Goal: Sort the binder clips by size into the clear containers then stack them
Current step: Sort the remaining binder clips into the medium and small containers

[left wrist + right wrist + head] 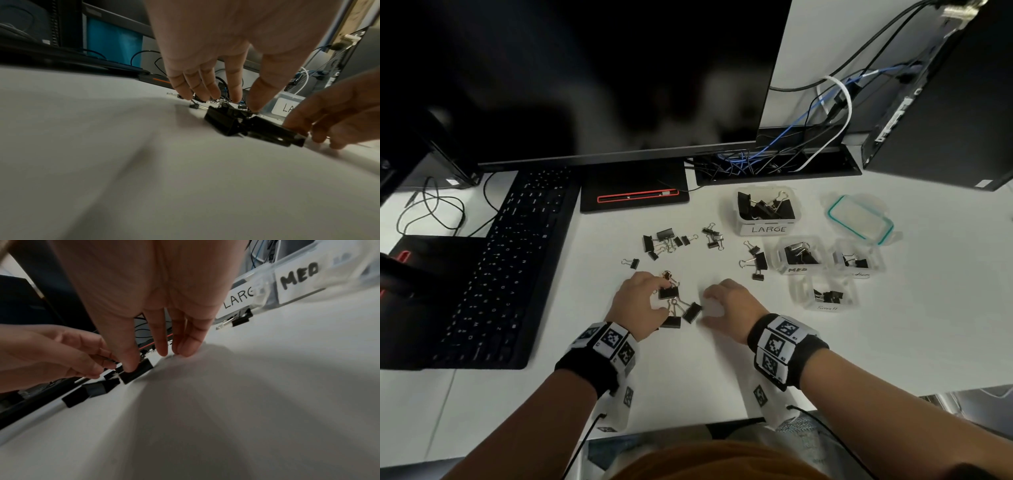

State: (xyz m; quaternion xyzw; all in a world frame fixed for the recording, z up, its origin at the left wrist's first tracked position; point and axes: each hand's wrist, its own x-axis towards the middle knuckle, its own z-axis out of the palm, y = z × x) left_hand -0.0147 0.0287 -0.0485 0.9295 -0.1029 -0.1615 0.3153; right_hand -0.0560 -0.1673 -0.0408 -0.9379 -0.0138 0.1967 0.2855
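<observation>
Three black binder clips lie close together on the white desk between my hands. My left hand (659, 298) pinches the far binder clip (668, 292), fingers on its wire handles and thumb below; it shows as the left clip (224, 121) in the left wrist view. My right hand (707, 306) rests its thumb (127, 360) on the end of the middle clip (137, 371), with fairly straight fingertips (185, 347) on the desk behind it. A third clip (671, 322) lies nearest me. Clear containers labelled LARGE (767, 229), MED (798, 269), medium (858, 273) and small (827, 306) stand at the right, each holding clips.
More loose clips are scattered beyond my hands (671, 240), (713, 236) and beside the MED container (756, 262). A teal-rimmed lid (859, 219) lies at the back right. A black keyboard (510, 260) is on the left; a monitor, cables and a computer tower (945, 102) are behind.
</observation>
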